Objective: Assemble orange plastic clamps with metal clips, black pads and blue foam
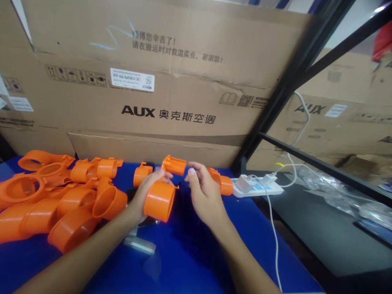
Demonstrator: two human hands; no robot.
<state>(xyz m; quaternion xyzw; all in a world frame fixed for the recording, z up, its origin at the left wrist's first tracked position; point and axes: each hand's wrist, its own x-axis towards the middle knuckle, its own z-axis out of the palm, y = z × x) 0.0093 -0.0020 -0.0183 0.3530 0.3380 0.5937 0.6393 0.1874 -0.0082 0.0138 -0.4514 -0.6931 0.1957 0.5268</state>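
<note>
My left hand (143,196) is closed around an orange plastic ring-shaped part (159,201), held above the blue surface. A smaller orange piece (174,165) juts out above the ring by my left thumb; whether the two are joined is hidden by the fingers. Just to the right, my right hand (203,190) has its fingers loosely curled, with the thumb raised and apart from them. Its fingertips are close to the smaller piece, and nothing shows in its grasp. Behind my left hand stands another orange ring part (142,174).
Several orange ring parts (73,226) are heaped at the left. More orange parts (226,185) sit beside a white power strip (260,188) with cables. A small clear-and-grey object (140,246) lies on the blue tabletop (190,265). Cardboard boxes (171,85) and a black frame (275,87) stand behind.
</note>
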